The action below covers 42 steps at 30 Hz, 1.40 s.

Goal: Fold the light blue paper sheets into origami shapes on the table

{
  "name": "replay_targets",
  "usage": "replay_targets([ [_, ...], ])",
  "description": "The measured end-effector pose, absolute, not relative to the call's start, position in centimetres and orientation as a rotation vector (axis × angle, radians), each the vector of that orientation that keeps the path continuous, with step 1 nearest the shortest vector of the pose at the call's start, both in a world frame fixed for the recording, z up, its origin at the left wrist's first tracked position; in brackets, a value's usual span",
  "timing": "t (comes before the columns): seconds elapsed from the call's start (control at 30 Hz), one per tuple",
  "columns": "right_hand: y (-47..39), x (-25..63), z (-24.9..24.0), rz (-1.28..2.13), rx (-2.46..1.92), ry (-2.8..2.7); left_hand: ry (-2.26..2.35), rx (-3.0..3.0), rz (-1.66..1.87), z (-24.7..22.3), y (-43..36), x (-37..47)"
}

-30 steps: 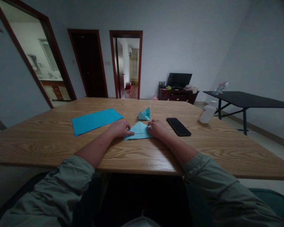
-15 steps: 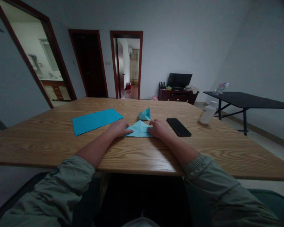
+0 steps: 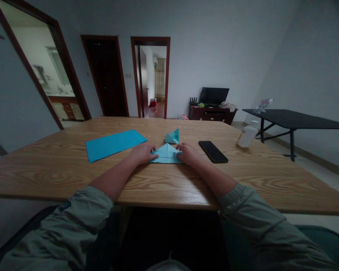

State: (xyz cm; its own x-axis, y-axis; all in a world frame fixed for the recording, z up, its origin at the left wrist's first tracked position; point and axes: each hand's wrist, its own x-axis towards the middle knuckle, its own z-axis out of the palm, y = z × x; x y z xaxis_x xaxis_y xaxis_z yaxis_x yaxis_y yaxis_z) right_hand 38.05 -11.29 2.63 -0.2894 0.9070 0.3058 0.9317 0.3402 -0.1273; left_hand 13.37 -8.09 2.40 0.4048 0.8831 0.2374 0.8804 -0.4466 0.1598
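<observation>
Wood-grain table [image 3: 164, 186] | pale walls [image 3: 197, 60], dark television [image 3: 214, 96] beyond | left hand [image 3: 142, 153], right hand [image 3: 188, 153]: both grasping folded light-blue paper [image 3: 167, 153]

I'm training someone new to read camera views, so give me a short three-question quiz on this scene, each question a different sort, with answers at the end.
1. Multiple choice: what are the left hand and right hand both touching?
A) the television
B) the folded light-blue paper
C) the black table
2. True or false: the darker blue sheet lies to the right of the folded light-blue paper.
3. Fill in: between the right hand and the white bottle lies a black ____.

Key
1: B.
2: False; the darker blue sheet lies to the left.
3: phone.
</observation>
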Motion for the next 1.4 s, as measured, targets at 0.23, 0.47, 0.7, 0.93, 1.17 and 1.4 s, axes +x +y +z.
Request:
replay_targets([
  [0.23, -11.3, 38.2, 2.9, -0.111, -1.759, -2.23, 1.611, 2.638, 0.479, 2.8, -8.6, 13.5],
  [0.47, -11.1, 39.0, 2.9, -0.109, -1.863, -2.178, 1.595, 2.659, 0.494, 2.6, -8.4, 13.5],
  [0.7, -10.9, 39.1, 2.8, -0.093, -1.911, -2.186, 1.626, 2.683, 0.522, 2.5, -8.3, 13.4],
  [0.93, -11.2, 39.0, 3.2, -0.061, -1.909, -2.214, 1.637, 2.637, 0.515, 2.9, -8.7, 13.6],
  [1.17, -11.0, 39.3, 3.0, 0.002, -1.859, -2.231, 1.629, 2.574, 0.529, 3.1, -8.8, 13.7],
  [1.4, -11.2, 39.5, 3.1, 0.009, -1.695, -2.312, 1.515, 2.534, 0.546, 2.8, -8.4, 13.4],
])
